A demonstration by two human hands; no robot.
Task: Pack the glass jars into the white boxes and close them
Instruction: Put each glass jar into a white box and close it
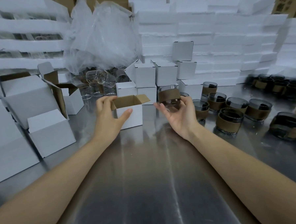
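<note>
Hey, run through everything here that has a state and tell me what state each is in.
small white box: open, flaps up, no jar visible inside
left hand: gripping that box's left side
right hand: holding the sleeved glass jar in the air
loose jars: upright, unpacked
stacked boxes: closed

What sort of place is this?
Likely a packing station in a warehouse or factory: steel worktable, walls of stacked white boxes, rows of sleeved glass jars. The right hand holds a jar beside the open box the left hand grips.
</note>
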